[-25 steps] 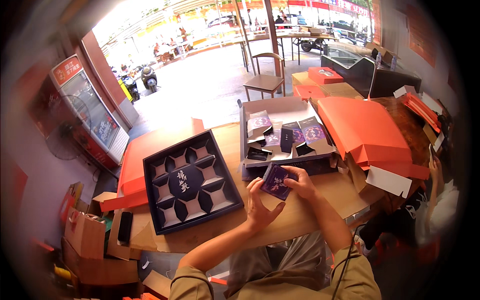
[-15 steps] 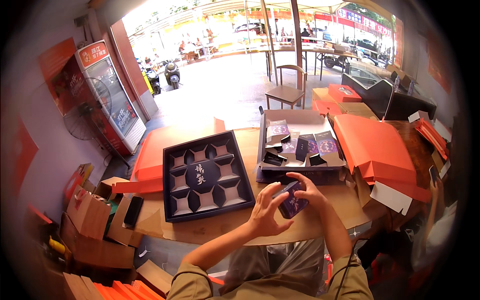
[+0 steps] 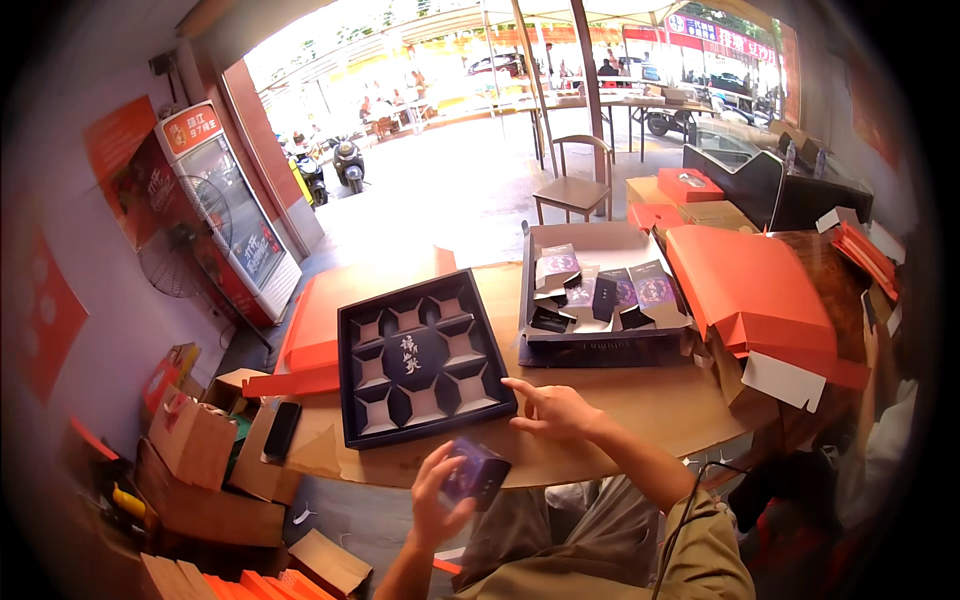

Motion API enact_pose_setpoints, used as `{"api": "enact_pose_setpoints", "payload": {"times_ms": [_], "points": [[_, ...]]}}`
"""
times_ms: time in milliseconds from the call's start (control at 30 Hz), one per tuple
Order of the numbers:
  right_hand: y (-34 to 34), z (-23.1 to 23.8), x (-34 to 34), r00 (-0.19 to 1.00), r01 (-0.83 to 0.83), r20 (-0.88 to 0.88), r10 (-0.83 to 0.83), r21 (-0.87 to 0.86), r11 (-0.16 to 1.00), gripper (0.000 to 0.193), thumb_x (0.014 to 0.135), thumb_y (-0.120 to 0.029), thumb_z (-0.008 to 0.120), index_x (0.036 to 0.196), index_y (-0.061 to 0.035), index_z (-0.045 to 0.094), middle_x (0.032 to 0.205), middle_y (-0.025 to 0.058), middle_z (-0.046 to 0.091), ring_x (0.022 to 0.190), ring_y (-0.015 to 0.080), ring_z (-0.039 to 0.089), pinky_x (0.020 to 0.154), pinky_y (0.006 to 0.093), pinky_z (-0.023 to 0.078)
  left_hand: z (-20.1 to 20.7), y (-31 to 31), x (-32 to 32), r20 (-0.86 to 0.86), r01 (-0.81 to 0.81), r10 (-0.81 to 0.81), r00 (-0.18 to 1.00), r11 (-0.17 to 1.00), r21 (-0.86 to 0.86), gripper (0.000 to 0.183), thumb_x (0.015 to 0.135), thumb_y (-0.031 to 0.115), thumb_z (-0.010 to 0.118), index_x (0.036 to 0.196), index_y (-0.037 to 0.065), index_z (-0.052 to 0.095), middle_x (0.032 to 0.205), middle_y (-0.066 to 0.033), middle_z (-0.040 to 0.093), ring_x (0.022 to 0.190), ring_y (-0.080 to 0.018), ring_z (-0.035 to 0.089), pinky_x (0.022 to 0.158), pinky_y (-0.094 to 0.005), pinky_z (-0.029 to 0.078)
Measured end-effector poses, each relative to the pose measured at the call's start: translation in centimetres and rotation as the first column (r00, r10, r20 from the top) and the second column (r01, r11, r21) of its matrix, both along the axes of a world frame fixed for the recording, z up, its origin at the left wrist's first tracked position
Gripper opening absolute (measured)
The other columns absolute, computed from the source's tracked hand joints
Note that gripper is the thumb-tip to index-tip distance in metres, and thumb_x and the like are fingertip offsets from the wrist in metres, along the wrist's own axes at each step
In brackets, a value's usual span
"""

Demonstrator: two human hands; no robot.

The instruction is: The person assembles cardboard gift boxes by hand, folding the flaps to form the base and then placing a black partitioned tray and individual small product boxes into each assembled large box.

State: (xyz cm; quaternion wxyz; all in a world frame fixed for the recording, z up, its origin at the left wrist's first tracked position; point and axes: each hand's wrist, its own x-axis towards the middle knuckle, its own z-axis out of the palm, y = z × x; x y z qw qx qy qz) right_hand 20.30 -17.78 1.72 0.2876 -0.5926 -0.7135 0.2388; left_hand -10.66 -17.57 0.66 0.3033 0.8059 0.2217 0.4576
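- Lower centre: my left hand curls around a small purple carton; blurred, but I judge it light, stiff, crushable, best held by opposite walls.
- Centre: my right hand, empty, half open, index finger beside the navy compartment tray.

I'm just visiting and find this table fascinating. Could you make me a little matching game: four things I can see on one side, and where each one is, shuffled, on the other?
Things
1. small purple box
2. divided tray
3. phone
4. chair

Places
A. lying on brown cardboard, at the left
B. standing beyond the table, toward the street
C. in the left hand
D. on the table, its edge by the outstretched finger of the right hand

Right pairs: 1-C, 2-D, 3-A, 4-B
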Motion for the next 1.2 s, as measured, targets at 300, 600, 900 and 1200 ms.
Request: {"api": "enact_pose_setpoints", "payload": {"times_ms": [300, 600, 900, 1200], "points": [[-2.7, -2.3, -1.8, 0.949, -0.162, 0.313, 0.032, 0.399, 0.903, 0.030, 0.091, -0.036, 0.076, 0.107, -0.0118, 0.068, 0.086, 0.0098, 0.067, 0.085, 0.0307, 0.071, 0.071, 0.0416, 0.057, 1.8, -0.9, -6.3, 0.219, -0.306, 0.329, 0.918, 0.942, -0.136, 0.072, 0.082, 0.054, 0.084, 0.125, -0.001, 0.062, 0.140, -0.0231, 0.058, 0.123, -0.0345, 0.063, 0.097, -0.0443, 0.055], [-12.8, -2.0, -1.7, 0.942, -0.096, 0.330, -0.066, 0.451, 0.888, 0.029, 0.082, -0.040, 0.084, 0.084, -0.0158, 0.068, 0.068, 0.0021, 0.061, 0.063, 0.0214, 0.068, 0.055, 0.0349, 0.052, 5.1, 0.3, -1.1, -0.308, -0.206, 0.361, 0.880, 0.875, 0.439, 0.059, 0.068, 0.041, 0.093, 0.107, 0.003, 0.070, 0.124, -0.0188, 0.068, 0.108, -0.0378, 0.070, 0.088, -0.0435, 0.060], [-16.4, -1.8, -1.5, 0.946, -0.023, 0.301, -0.120, 0.434, 0.901, 0.034, 0.079, -0.046, 0.085, 0.083, -0.0163, 0.069, 0.061, 0.0012, 0.059, 0.058, 0.0231, 0.067, 0.052, 0.0357, 0.051, 7.2, -1.2, -0.3, -0.623, 0.006, 0.225, 0.749, 0.938, 0.346, 0.067, 0.064, 0.049, 0.093, 0.110, 0.006, 0.070, 0.128, -0.0157, 0.063, 0.106, -0.0340, 0.066, 0.082, -0.0428, 0.059], [-10.1, 2.6, 1.3, 0.984, 0.169, -0.039, -0.174, 0.518, 0.839, 0.032, 0.081, -0.035, 0.086, 0.101, -0.0131, 0.075, 0.073, 0.0047, 0.059, 0.062, 0.0274, 0.061, 0.059, 0.0388, 0.051, 8.8, 3.7, 0.9, -0.787, 0.366, -0.100, 0.609, 0.916, 0.167, 0.086, 0.064, 0.029, 0.090, 0.141, 0.011, 0.056, 0.145, -0.0185, 0.054, 0.134, -0.0409, 0.052, 0.115, -0.0497, 0.042]]}}
